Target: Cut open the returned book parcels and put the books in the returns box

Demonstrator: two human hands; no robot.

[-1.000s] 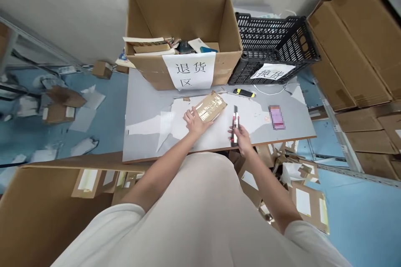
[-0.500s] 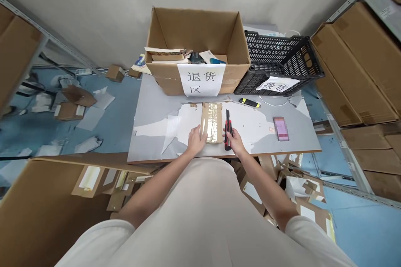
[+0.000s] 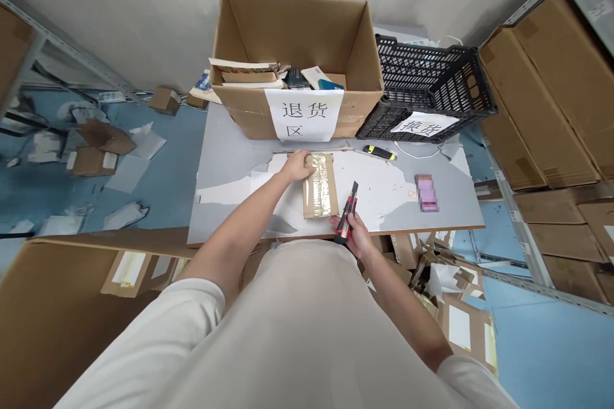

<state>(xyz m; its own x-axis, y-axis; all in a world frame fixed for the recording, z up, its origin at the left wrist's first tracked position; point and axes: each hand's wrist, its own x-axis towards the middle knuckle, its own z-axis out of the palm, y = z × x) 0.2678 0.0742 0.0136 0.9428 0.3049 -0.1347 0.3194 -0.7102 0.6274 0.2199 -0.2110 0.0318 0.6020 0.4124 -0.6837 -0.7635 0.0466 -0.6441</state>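
A flat cardboard parcel (image 3: 328, 188) sealed with shiny tape lies on the worktable near its front edge. My left hand (image 3: 297, 167) is closed on the parcel's far left corner, its fingers over the taped end. In my right hand (image 3: 357, 234) I hold a red and black box cutter (image 3: 346, 213), with the dark blade pointing up and away from me. My right fingertips are at the parcel's near right corner; I cannot tell whether they touch it. Behind the parcel lies a second cutter, yellow and black (image 3: 379, 152).
A large carton (image 3: 249, 116) holding books and a black plastic crate (image 3: 426, 92) stand at the table's back, both with paper signs. A phone (image 3: 426, 193) lies to the right on the table (image 3: 225, 160). Cartons fill the right shelf; a big open box (image 3: 57, 294) stands left.
My left hand has moved from the parcel's near left side to its far left corner. My right hand and the cutter have come nearer to me, with the blade tilted rightward.
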